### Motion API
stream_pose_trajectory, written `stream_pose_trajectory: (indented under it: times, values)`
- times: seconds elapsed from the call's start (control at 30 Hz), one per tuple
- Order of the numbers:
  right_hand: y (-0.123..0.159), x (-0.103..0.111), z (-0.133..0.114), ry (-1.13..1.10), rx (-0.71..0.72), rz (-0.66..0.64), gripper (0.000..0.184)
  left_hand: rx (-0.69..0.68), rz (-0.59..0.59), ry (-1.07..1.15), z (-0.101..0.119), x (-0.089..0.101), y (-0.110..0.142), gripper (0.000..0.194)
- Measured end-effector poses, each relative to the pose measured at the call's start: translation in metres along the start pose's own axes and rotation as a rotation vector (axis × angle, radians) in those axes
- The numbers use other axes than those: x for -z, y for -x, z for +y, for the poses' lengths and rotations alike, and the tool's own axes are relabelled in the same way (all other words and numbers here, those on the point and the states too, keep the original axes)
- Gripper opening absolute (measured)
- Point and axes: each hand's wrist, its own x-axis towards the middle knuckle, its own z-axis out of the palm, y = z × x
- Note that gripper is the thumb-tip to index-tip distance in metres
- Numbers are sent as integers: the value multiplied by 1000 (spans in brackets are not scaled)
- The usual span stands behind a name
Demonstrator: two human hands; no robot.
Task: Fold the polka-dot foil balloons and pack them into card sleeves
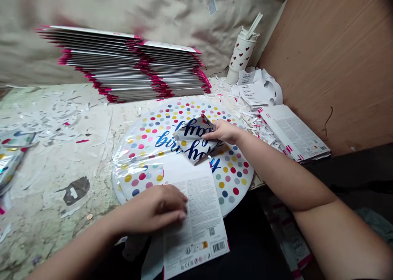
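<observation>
My right hand [225, 132] is closed on a folded foil balloon [194, 143] with blue lettering and coloured dots, raised above the flat balloons. Beneath it lies a pile of round, dotted white foil balloons [236, 175], marked with blue script. A printed white card package [204, 210], with a barcode and pink edges, rests partly on the pile and reaches past the table edge. Over its left side, my left hand [162, 208] has its fingers loosely curled and smeared by motion. Whether it grips the card cannot be seen.
Stacked pink-edged card packages [138, 67] stand against the back wall. A white tumbler [242, 53], a label roll [256, 89] and more printed cards [296, 132] sit at right. Paper scraps [57, 112] litter the table [101, 161]. Another folded balloon [14, 155] lies far left.
</observation>
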Motion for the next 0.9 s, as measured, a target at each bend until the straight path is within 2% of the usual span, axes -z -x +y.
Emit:
stream_pose_trajectory:
  times: [0.1,0.13,0.2,0.27,0.4,0.43,0.47,0.57,0.67,0.77,0.9]
  values:
    - [-5,0,3,26,-4,-35,22,287,319,-307,1,-8,-21,30]
    - [-5,0,3,34,-2,-44,22,354,381,-430,2,-13,-30,35]
    - [-4,-1,2,75,11,-70,21,401,407,-569,2,-22,-45,42]
    - [-1,0,-1,162,35,-114,21,393,422,-535,1,-23,-51,43]
    - [4,2,-13,350,56,-232,21,385,445,-155,-1,-13,-45,35]
    - [5,3,-19,388,38,-269,21,363,465,-126,0,-11,-42,33]
    - [4,2,-25,424,9,-313,22,323,497,-164,2,-11,-40,30]
    - [-3,-3,-47,544,-92,-461,27,166,585,-498,12,-14,-39,25]
    - [-12,-17,-66,742,-138,-562,30,111,590,-653,21,-17,-41,23]
    - [-13,-32,-77,896,-81,-545,28,137,576,-654,23,-17,-40,18]
    - [1,-47,-82,943,148,-385,15,187,576,-628,20,-15,-34,17]
